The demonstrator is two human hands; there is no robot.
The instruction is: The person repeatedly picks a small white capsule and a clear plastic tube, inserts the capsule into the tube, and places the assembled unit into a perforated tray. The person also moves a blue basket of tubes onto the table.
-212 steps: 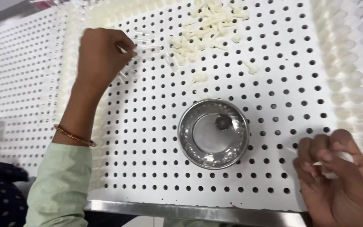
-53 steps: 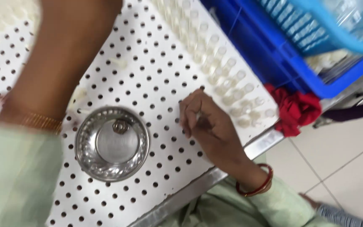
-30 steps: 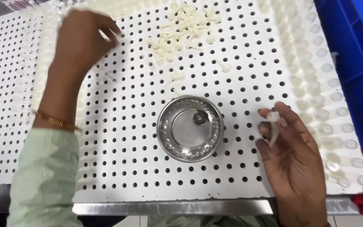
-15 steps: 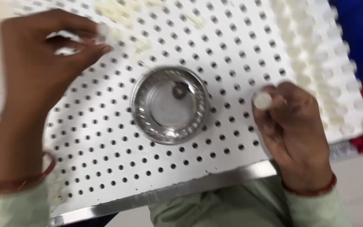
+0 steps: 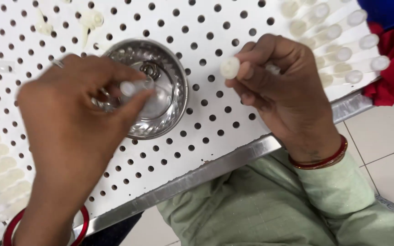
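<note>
Left hand [image 5: 76, 123] over steel bowl [image 5: 169, 98], fingertips pinched on small clear tube [image 5: 131, 87] above bowl interior. Right hand [image 5: 281, 93] beside bowl, over white perforated board [image 5: 206, 132], fingers clamped on round white cap [image 5: 230, 67]. Loose white pcs [image 5: 90, 20] at board's far edge.

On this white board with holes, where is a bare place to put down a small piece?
Bare board lies between the steel bowl and the metal front edge, under the right hand, which holds a small white cap. The left hand holds a clear piece over the bowl. White pieces crowd the top right corner.
</note>
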